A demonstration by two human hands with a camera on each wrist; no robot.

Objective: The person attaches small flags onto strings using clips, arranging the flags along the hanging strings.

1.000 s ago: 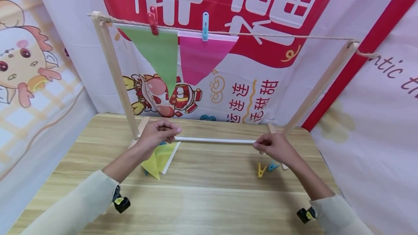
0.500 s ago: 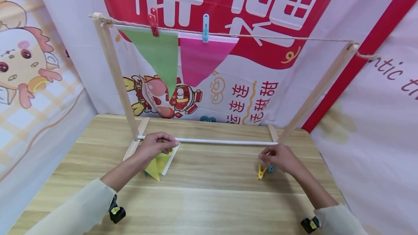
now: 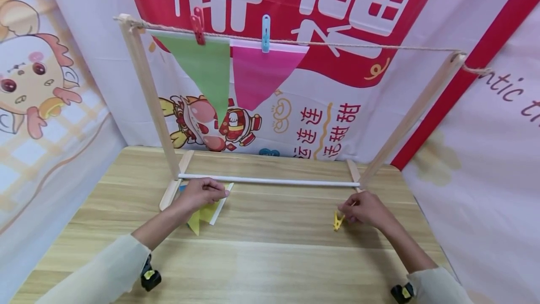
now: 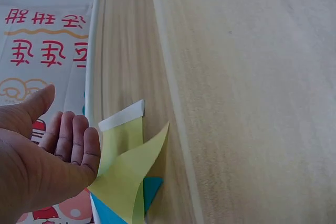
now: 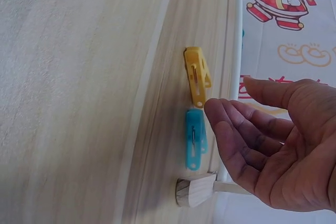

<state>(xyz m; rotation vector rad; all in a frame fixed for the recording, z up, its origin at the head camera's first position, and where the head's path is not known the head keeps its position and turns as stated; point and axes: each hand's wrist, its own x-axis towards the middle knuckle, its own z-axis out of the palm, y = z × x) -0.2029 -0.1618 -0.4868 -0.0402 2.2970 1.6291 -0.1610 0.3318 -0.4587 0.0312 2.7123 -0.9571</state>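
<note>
Hovering, thumbs and fingers apart: left hand [image 3: 203, 193] near the yellow paper [image 4: 126, 169], right hand [image 3: 365, 208] near the yellow clip [image 5: 194, 74] and blue clip [image 5: 193, 137].

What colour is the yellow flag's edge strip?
The strip is white, clearest in the left wrist view.

A green pennant [image 3: 206, 69], a pink pennant [image 3: 267, 74] and yellow paper [image 4: 126, 166] are showing solid colour; a yellow clip [image 5: 195, 80] and a teal clip [image 5: 192, 140] are brightening a tan, streaky-grained tabletop [image 3: 278, 266].
</note>
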